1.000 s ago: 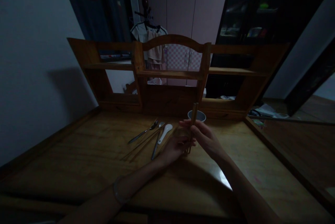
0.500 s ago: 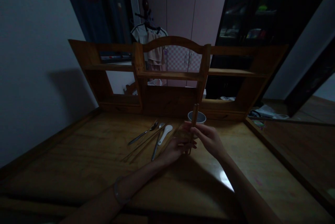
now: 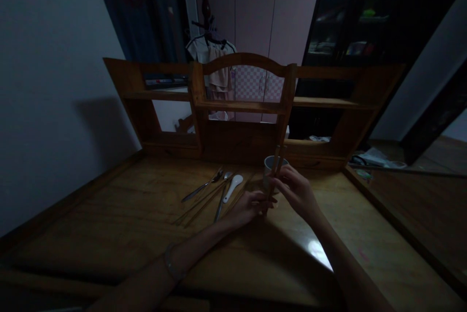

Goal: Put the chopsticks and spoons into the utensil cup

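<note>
A pair of wooden chopsticks [image 3: 278,160] stands nearly upright between my hands, their upper ends a little apart. The fingers of my left hand [image 3: 251,206] close round the lower part. Higher up, my right hand [image 3: 295,185] pinches the same pair. Just behind them a pale cup [image 3: 269,166] stands on the table, partly covered by the chopsticks and my right hand. To the left lie a white spoon [image 3: 233,188], a metal spoon [image 3: 227,175], a fork [image 3: 200,189] and several loose chopsticks [image 3: 199,207].
The wooden table [image 3: 120,214] has a raised shelf unit [image 3: 241,105] along its back edge and a low rim [image 3: 394,214] on the right. A white wall [image 3: 54,83] borders the left side. Clothes [image 3: 219,61] hang on a stand behind the shelf.
The chopsticks' upper ends have spread slightly and lean more to the right. My right hand has shifted a little to the right. The whole view has moved slightly.
</note>
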A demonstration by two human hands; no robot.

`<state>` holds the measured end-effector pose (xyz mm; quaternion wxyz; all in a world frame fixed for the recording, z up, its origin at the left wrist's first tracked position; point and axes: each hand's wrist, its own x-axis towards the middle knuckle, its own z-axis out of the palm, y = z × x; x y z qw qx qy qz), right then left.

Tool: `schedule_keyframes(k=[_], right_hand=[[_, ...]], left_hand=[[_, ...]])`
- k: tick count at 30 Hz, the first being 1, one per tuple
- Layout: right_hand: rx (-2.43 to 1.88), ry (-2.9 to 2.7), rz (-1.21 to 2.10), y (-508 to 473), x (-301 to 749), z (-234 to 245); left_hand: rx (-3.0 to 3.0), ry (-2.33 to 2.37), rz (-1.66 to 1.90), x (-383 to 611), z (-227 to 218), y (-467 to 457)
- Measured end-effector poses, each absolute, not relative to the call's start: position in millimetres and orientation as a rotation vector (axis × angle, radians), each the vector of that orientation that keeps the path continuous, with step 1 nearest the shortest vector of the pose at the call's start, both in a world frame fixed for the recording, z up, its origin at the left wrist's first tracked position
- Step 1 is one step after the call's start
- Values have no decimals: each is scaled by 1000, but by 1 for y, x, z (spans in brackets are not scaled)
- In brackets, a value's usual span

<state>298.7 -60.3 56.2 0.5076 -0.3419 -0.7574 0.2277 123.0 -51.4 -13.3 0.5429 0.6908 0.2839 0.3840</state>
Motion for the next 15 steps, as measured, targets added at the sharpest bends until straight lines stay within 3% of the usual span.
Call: schedule_keyframes(k=[15], right_hand=[[-839, -1815, 667, -54, 318, 68]], left_hand=[[1606, 696, 990, 126, -6, -53]])
